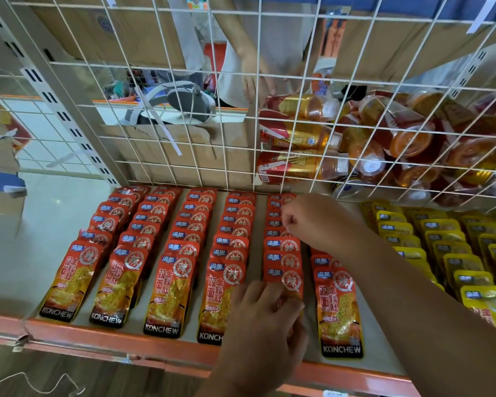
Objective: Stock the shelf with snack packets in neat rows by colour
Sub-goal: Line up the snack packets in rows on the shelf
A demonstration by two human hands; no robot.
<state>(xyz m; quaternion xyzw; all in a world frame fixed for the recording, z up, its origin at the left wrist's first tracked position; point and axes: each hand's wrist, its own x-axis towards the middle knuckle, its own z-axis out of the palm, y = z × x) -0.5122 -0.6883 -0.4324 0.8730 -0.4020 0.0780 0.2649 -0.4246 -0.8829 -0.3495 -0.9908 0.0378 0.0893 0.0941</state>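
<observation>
Red snack packets (pixel 171 285) lie in several overlapping rows on the beige shelf (pixel 20 267). Yellow packets (pixel 458 265) fill rows at the right. My left hand (pixel 267 313) rests on the front red packet (pixel 291 277) of the fifth row, fingers pressing its lower part. My right hand (pixel 307 219) reaches across to the back of that same row with fingers curled, pinching at the packets there. Whether it holds one is hidden. My right forearm covers part of the sixth red row (pixel 340 310).
A white wire grid (pixel 226 130) stands behind the shelf. Behind it, bottled drinks (pixel 384 144) are piled at the right, cardboard at the centre, and another person's hand (pixel 249 78) shows. An orange rail (pixel 103 343) edges the shelf front.
</observation>
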